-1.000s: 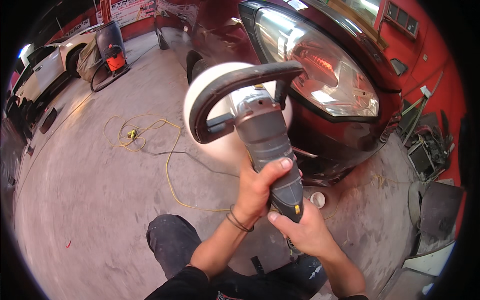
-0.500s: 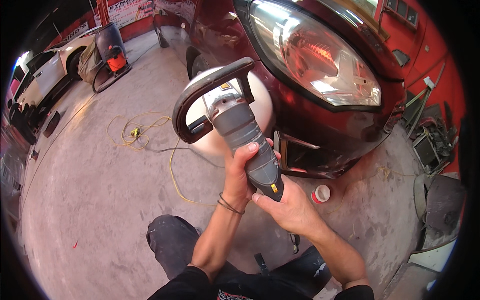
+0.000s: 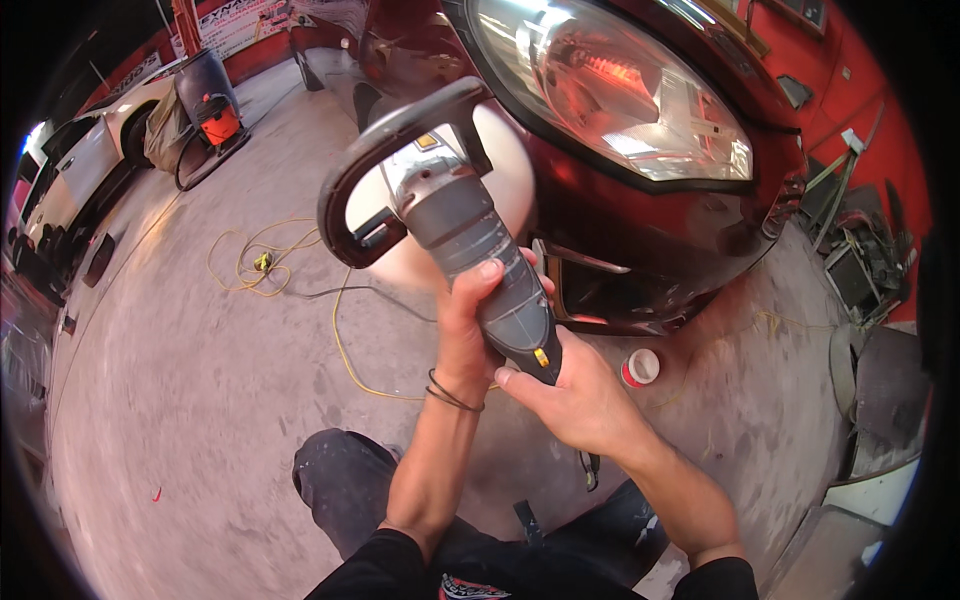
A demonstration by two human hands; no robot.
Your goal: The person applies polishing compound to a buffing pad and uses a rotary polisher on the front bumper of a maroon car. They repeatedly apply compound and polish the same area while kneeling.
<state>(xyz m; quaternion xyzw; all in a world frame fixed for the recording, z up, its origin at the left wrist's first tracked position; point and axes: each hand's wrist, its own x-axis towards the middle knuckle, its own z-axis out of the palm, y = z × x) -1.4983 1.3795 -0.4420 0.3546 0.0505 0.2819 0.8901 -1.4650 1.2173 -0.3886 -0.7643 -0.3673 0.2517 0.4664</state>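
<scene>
A dark grey car polisher with a black loop handle and a round white pad points away from me, up and to the left. My left hand wraps around the middle of its body, thumb on top. At its rear end, my right hand grips the tail of the tool. The pad is at the dark red car bumper, left of the large clear headlight; the tool's body hides part of the pad, and I cannot tell how fully it touches.
A yellow cord loops over the concrete floor at left. A small red and white tub stands below the bumper. An orange and black vacuum and a white car are at the far left. Car parts lean along the red wall at right.
The polisher has shifted slightly left and up in the picture, with both hands still gripping it. The whole view has also moved a little, with the headlight and bumper higher up.
</scene>
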